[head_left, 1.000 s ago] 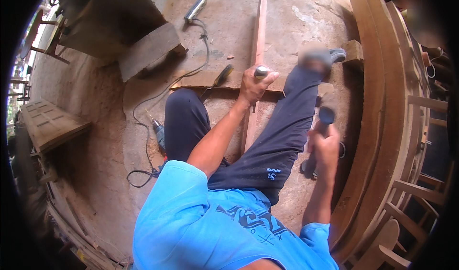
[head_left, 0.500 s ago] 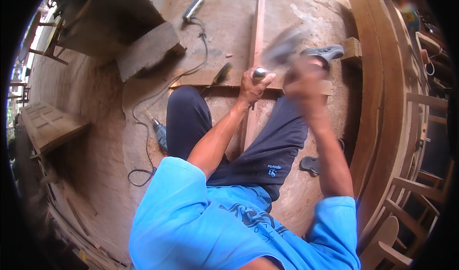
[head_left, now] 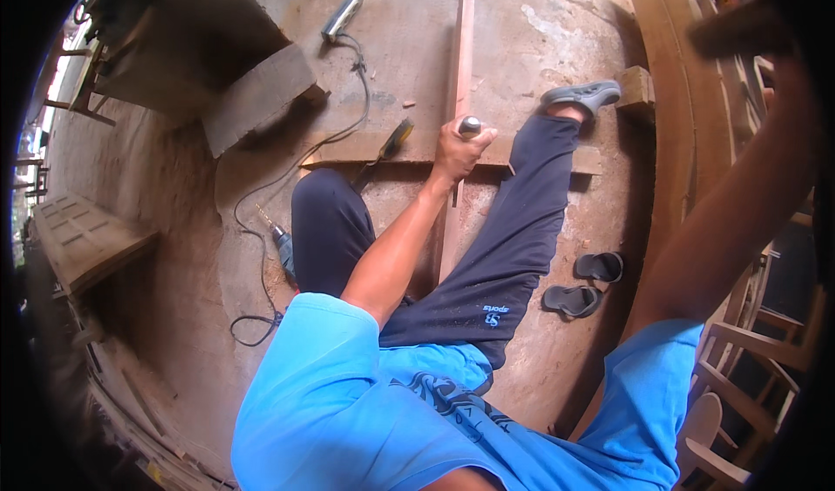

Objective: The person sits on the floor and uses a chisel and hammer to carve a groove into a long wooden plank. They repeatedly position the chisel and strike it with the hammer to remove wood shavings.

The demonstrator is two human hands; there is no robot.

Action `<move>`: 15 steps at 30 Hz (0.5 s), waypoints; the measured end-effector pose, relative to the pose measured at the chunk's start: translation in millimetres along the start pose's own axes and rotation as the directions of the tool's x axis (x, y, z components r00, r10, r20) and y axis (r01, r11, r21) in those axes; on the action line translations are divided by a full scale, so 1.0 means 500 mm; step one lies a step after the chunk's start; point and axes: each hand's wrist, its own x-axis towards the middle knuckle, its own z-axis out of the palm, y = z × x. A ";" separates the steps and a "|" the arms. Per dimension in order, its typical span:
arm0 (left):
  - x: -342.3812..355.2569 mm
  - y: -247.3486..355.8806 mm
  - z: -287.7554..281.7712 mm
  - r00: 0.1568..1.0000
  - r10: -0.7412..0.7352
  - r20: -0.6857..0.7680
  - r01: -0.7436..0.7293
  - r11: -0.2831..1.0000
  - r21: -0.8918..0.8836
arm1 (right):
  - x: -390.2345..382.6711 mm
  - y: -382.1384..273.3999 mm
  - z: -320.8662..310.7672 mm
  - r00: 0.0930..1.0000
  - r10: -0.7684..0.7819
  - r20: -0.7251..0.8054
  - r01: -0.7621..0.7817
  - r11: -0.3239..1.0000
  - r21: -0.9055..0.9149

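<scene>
My left hand (head_left: 461,150) is closed round an upright tool (head_left: 470,126) with a metal-capped handle, held over the spot where a pale pinkish batten (head_left: 461,47) crosses a wider board (head_left: 561,160) on the floor. A yellow-and-black handled tool (head_left: 396,139) rests on that board to its left. My right hand (head_left: 778,65), dim and partly lost at the rim, is raised at upper right, closed on a dark mallet-like tool (head_left: 726,34). My legs lie either side of the batten, my right shin over the board.
A drill (head_left: 284,247) and silver power tool (head_left: 344,14) with cords lie left and ahead. A concrete-like block (head_left: 252,100) and panelled wood piece (head_left: 87,239) are leftward. Long planks (head_left: 674,100), chair frames (head_left: 748,343) and black sandals (head_left: 570,300) are rightward.
My right hand has swung from beside my right leg, across toward my left hand, then out and up to the upper right with the dark tool. My left hand stays in place.
</scene>
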 end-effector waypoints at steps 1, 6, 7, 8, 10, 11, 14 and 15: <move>-0.007 -0.005 -0.002 0.999 0.051 -0.013 -0.051 0.998 -0.019 | -0.004 0.032 0.023 0.996 -0.072 -0.047 0.075 0.995 0.072; -0.014 -0.039 -0.006 0.998 -0.051 0.037 0.050 0.998 0.044 | -0.316 0.186 0.192 0.700 0.573 0.427 0.070 0.540 -0.839; -0.011 -0.046 -0.002 1.000 0.006 0.008 -0.007 0.990 0.143 | -0.370 0.197 0.203 0.575 0.693 0.435 0.013 0.524 -0.852; -0.011 -0.052 -0.002 0.987 0.163 -0.019 -0.157 0.973 0.172 | -0.394 0.199 0.200 0.581 0.674 0.456 0.016 0.551 -0.835; -0.004 -0.059 -0.002 0.987 0.154 0.038 -0.154 0.988 -0.004 | -0.392 0.169 0.173 0.718 0.536 0.444 -0.119 0.723 -0.680; -0.002 -0.060 -0.005 0.995 0.027 0.093 -0.023 0.999 -0.044 | -0.348 0.148 0.152 0.662 0.630 0.407 -0.202 0.672 -0.713; 0.000 -0.048 -0.008 0.961 -0.238 0.144 0.244 0.969 -0.030 | -0.198 0.033 0.073 0.885 0.193 0.423 -0.037 0.936 -0.350; -0.001 -0.041 -0.012 0.958 -0.234 0.167 0.243 0.969 -0.034 | -0.151 0.006 0.069 0.912 0.188 0.365 -0.122 0.973 -0.197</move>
